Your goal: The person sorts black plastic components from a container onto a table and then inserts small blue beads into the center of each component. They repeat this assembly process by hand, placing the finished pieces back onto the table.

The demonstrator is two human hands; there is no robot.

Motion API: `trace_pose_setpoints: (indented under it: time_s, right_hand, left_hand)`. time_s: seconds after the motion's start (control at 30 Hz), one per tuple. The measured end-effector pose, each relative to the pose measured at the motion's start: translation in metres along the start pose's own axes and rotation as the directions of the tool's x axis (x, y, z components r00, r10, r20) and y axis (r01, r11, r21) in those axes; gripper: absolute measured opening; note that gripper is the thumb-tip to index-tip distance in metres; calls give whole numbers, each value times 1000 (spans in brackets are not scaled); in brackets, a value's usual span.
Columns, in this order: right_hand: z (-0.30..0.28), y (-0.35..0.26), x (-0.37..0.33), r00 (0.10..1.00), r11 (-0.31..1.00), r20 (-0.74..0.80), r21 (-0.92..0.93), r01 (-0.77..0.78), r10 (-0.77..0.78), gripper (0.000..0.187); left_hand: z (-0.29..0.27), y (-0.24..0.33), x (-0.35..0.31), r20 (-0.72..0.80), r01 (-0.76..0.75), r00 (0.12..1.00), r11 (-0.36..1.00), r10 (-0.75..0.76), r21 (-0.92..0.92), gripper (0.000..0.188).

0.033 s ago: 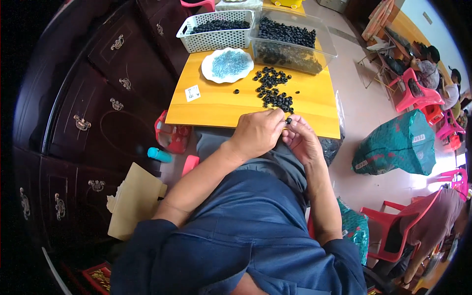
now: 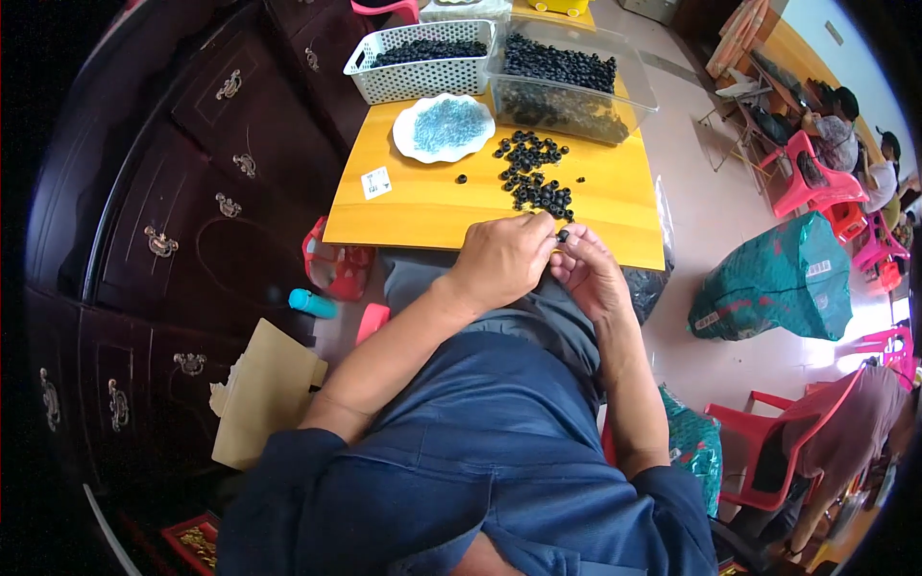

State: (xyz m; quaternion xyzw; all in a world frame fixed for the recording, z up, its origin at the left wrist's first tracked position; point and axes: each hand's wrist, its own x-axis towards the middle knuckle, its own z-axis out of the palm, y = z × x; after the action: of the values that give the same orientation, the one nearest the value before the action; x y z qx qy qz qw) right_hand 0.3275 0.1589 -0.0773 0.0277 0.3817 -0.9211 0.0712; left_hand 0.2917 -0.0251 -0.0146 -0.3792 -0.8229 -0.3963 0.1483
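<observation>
At the table's near edge my two hands meet. Between the thumb and finger of my right hand point(image 2: 594, 271) is a small black ring-like part point(image 2: 563, 235). My left hand point(image 2: 506, 257) is closed in a pinch right against it; whatever its fingertips hold is hidden. Just beyond my fingers lies a loose pile of similar black parts point(image 2: 538, 182) on the yellow table point(image 2: 413, 216). One black part point(image 2: 462, 179) sits apart to the left. A white scalloped plate point(image 2: 407, 144) farther back carries many small clear bluish pieces.
A white perforated basket point(image 2: 427, 79) and a clear plastic bin point(image 2: 567, 113), both holding black parts, stand at the back. A white label point(image 2: 376, 182) lies on the table's left. Dark drawers point(image 2: 206, 163) line the left; a green sack point(image 2: 768, 278) stands right. Other people sit far right.
</observation>
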Motion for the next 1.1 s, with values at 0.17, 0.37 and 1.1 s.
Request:
trace_pose_setpoints:
  time_s: [0.17,0.37,1.1]
  right_hand:
    - [-3,5,3,1000,997,8,-75,9,-9,15]
    - [-2,7,3,999,996,43,-83,21,-18,13]
    - [-56,-21,9,989,925,-125,361,115,-74,26]
  left_hand:
    - [3,-3,0,60,-12,998,992,5,122,12]
    - [5,-6,1,72,36,996,993,-44,113,14]
    - [72,-66,7,224,-161,966,979,131,124,20]
